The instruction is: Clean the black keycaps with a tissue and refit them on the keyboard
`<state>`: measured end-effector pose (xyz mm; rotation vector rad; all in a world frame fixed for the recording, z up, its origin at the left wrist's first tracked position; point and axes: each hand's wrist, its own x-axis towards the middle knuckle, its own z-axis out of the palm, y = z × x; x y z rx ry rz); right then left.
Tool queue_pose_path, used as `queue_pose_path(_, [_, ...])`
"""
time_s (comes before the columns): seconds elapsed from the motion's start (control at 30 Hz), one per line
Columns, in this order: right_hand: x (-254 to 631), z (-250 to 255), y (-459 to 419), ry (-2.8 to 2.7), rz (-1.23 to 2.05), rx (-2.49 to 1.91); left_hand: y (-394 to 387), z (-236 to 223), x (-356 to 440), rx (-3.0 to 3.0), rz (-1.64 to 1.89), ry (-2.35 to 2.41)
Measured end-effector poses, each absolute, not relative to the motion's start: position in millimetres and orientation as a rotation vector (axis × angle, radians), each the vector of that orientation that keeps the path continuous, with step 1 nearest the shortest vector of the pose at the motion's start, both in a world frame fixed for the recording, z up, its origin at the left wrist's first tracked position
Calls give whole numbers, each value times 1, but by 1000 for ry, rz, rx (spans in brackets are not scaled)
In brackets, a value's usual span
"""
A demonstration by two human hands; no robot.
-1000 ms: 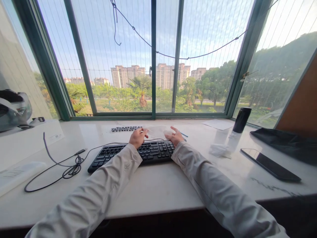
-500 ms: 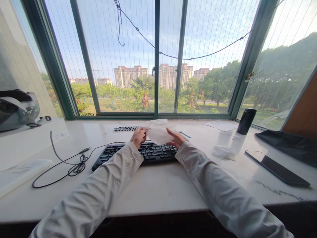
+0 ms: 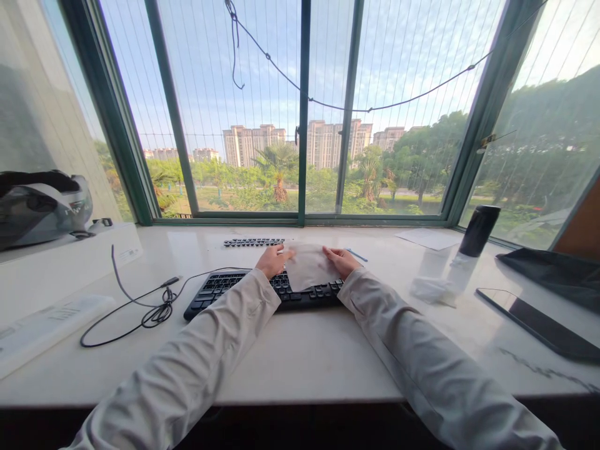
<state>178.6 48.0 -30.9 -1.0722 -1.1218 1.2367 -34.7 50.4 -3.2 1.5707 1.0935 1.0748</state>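
Room before keyboard [image 3: 302, 300] (cable [image 3: 165, 305] left)

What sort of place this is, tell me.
Likely an indoor workspace by a window: a computer keyboard lies on a marble-patterned countertop in front of a green-framed window.

The shiny white surface [image 3: 309, 369] has a black keyboard [image 3: 307, 299] near its middle. Round the keyboard, small black pieces [image 3: 253, 242] sit in rows at 12 o'clock, a blue stick [image 3: 357, 255] at 2, white paper [image 3: 429, 239] and a black can [image 3: 480, 232] between 2 and 3, and crumpled plastic [image 3: 432, 290], a dark phone [image 3: 537, 324] and black cloth [image 3: 550, 275] at 3. A looped cord [image 3: 162, 312] lies at 9, with a flat white pack [image 3: 59, 326] past it.
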Motion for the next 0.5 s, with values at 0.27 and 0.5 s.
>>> queue_pose_path(0.27, [178, -18, 36, -968, 1315, -926, 60, -9, -30, 1606, 1178, 752])
queue_pose_path(0.5, [182, -7, 26, -817, 1476, -875, 66, -16, -33, 1801, 1239, 809])
